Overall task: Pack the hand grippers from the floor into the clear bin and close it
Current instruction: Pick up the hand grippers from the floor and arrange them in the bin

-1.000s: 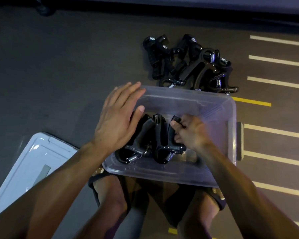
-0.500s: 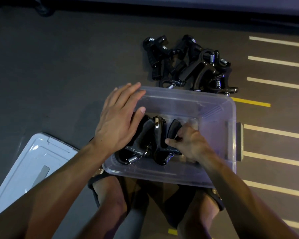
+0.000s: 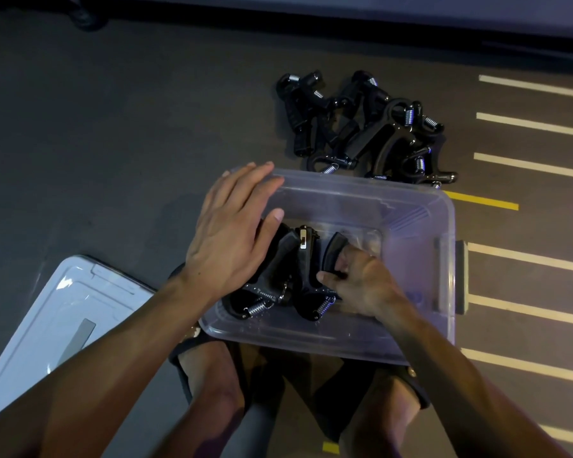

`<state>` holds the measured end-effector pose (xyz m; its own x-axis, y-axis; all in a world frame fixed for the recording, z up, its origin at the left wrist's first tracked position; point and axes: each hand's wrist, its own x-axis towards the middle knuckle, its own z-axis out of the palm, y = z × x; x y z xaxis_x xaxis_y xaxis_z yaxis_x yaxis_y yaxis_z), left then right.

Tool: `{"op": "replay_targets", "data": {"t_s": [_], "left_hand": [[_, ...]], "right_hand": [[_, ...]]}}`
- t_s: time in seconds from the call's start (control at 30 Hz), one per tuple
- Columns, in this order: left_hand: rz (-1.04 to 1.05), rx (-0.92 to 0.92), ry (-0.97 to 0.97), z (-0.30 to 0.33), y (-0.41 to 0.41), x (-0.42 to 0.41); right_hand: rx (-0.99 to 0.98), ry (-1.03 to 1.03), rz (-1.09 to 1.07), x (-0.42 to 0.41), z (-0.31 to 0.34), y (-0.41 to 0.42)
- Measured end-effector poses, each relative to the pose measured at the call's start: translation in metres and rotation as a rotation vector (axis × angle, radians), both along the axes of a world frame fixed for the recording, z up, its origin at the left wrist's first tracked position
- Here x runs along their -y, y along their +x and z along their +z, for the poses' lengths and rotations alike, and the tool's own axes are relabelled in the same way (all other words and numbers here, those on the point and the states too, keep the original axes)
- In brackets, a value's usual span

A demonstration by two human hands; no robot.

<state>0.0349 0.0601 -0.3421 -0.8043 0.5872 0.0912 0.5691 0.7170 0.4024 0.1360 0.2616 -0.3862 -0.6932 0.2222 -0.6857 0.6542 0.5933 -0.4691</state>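
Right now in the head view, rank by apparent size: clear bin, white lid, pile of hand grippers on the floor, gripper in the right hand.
1. clear bin
2. white lid, partly cut off by the frame and the left arm, so its rank against the bin is unsure
3. floor pile of hand grippers
4. gripper held by the right hand

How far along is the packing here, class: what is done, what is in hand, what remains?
Done: one hand gripper lies in the clear bin. In hand: the right hand grips another gripper low inside, while the left hand rests flat on the bin's corner. Left: the pile of grippers on the floor, and the lid, off, beside the bin.
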Motion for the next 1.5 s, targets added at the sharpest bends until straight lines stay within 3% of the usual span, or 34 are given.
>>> {"op": "replay_targets", "data": {"t_s": [0.17, 0.27, 0.37, 0.47, 0.73, 1.07, 1.3, 1.5], "left_hand": [[0.005, -0.003, -0.014, 0.000, -0.001, -0.001], [0.015, -0.003, -0.011, 0.000, -0.001, -0.001], [0.017, -0.003, 0.008, 0.000, -0.002, -0.001], [0.019, -0.007, 0.012, 0.000, -0.001, -0.001], [0.085, -0.030, 0.014, 0.004, -0.025, -0.011], [0.107, 0.012, 0.029, 0.003, -0.029, -0.014], [0.101, 0.014, 0.019, 0.003, -0.029, -0.013], [0.094, -0.005, 0.024, 0.003, -0.027, -0.013]], "right_hand": [[0.112, 0.194, 0.305, -0.016, 0.036, -0.021], [-0.114, -0.063, 0.310, -0.031, 0.093, -0.054], [-0.336, -0.266, 0.099, -0.045, 0.126, -0.093], [-0.387, -0.115, 0.025, -0.058, 0.100, -0.134], [-0.281, 0.112, 0.337, -0.038, 0.012, -0.203], [-0.163, 0.403, 0.530, -0.018, -0.024, -0.254], [-0.418, 0.491, 0.472, -0.026, -0.009, -0.254], [-0.802, 0.293, 0.201, -0.042, 0.022, -0.228]]}}
